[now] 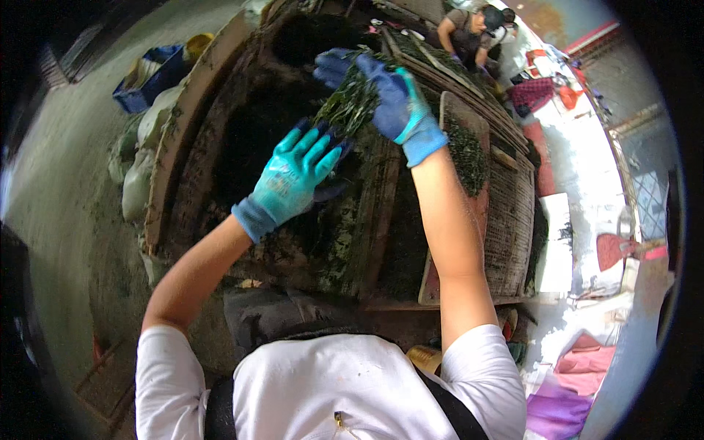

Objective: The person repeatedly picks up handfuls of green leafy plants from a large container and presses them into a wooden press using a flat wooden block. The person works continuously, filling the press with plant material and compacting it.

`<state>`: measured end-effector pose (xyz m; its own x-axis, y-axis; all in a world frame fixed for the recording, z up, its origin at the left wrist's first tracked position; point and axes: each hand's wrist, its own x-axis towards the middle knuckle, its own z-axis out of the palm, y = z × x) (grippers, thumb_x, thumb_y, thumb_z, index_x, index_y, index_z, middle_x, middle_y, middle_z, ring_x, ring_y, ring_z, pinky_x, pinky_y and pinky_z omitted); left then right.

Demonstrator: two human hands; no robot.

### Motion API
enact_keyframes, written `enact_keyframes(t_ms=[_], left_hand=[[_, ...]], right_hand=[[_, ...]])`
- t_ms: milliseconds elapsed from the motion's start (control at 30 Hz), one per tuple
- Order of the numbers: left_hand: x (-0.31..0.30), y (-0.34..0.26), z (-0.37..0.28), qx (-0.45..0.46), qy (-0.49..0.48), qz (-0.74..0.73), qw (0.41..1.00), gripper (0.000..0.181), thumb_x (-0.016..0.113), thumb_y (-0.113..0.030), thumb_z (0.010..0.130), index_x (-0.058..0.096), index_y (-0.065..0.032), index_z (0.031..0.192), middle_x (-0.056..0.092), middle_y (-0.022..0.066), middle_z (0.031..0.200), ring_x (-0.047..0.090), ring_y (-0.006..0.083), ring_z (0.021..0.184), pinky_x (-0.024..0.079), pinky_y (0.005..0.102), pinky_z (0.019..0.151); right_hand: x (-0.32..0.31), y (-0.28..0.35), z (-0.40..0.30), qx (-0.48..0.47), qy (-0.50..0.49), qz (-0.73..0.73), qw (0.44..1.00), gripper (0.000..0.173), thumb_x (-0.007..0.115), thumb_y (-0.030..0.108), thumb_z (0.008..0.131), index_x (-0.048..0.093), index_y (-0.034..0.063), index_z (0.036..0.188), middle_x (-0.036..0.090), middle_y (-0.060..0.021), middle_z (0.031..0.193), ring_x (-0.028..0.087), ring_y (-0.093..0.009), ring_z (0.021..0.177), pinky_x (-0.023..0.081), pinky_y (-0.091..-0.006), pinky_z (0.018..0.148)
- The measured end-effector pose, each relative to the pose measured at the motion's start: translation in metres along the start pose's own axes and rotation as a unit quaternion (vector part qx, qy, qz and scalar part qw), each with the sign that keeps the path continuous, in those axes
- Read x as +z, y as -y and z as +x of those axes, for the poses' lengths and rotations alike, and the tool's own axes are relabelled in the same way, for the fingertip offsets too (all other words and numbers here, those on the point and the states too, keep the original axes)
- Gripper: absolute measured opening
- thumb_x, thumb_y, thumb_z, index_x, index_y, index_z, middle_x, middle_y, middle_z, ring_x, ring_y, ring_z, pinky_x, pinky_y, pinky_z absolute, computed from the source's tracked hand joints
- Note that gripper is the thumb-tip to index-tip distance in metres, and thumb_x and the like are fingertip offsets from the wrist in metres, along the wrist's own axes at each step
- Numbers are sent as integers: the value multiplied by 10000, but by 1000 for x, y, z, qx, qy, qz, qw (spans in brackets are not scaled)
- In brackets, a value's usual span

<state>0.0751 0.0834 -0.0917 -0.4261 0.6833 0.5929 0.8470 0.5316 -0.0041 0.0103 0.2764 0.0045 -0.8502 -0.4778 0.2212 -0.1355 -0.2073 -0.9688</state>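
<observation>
My left hand [294, 170], in a teal and dark blue coated work glove, is spread palm down over dark leafy matter, its fingertips close to a bunch of narrow green leaves [355, 104]. My right hand [390, 93], gloved alike, is turned with its blue palm showing, beside that same bunch. Whether it grips the leaves cannot be told. A further blue glove [333, 67] shows just behind the bunch; whose it is cannot be told. Under both hands lies a wide wooden work surface [379, 192] strewn with dark leaves.
A tilted board [467, 110] with chopped-looking leaves and a slatted wooden panel [509, 220] lie on the right. Curved wooden edging [165, 165] bounds the left, with pale sacks [137, 187] and a blue crate [148, 77] beyond. A co-worker [467, 33] bends over at the upper right.
</observation>
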Motion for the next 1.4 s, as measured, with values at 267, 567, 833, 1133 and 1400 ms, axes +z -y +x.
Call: enact_keyframes(t_ms=[267, 567, 833, 1133, 1400], left_hand=[[127, -6, -9, 34, 236, 27, 971, 650, 520, -421, 969, 367, -64, 1490, 338, 160, 1537, 321, 317, 1417, 256, 425, 1183], [288, -30, -178, -64, 626, 13, 777, 316, 541, -215, 939, 663, -92, 1203, 577, 165, 1309, 521, 351, 1227, 364, 490, 1103], [105, -333, 161, -58, 260, -671, 692, 392, 485, -301, 1033, 598, 15, 1236, 708, 133, 1024, 681, 250, 891, 538, 368, 805], [208, -446, 276, -348, -146, -859, 345, 498, 392, -326, 1046, 420, -34, 1449, 495, 135, 1442, 478, 294, 1313, 361, 437, 1123], [297, -541, 421, -216, -117, -917, 314, 473, 486, -272, 995, 482, -32, 1403, 550, 131, 1395, 568, 234, 1223, 454, 375, 1053]], right_hand=[[-82, 122, -37, 25, -101, 266, 958, 300, 484, 249, 992, 623, 8, 1104, 687, -183, 1092, 655, -297, 1045, 520, -418, 951], [-282, 412, -292, -108, -280, -105, 948, 446, 362, 154, 980, 518, -49, 1346, 598, -169, 1332, 608, -306, 1163, 458, -424, 1043], [-236, 246, -396, -114, -380, 220, 891, 301, 428, 99, 966, 606, -57, 1151, 700, -150, 927, 694, -263, 831, 585, -358, 733], [-232, 24, -437, -99, -453, 421, 780, 279, 512, 268, 980, 694, 111, 1122, 689, -83, 1140, 642, -208, 966, 491, -392, 959], [-444, 147, -641, -241, -463, 11, 853, 258, 486, 182, 1017, 655, 84, 1184, 670, -50, 1157, 622, -175, 1069, 484, -352, 1002]])
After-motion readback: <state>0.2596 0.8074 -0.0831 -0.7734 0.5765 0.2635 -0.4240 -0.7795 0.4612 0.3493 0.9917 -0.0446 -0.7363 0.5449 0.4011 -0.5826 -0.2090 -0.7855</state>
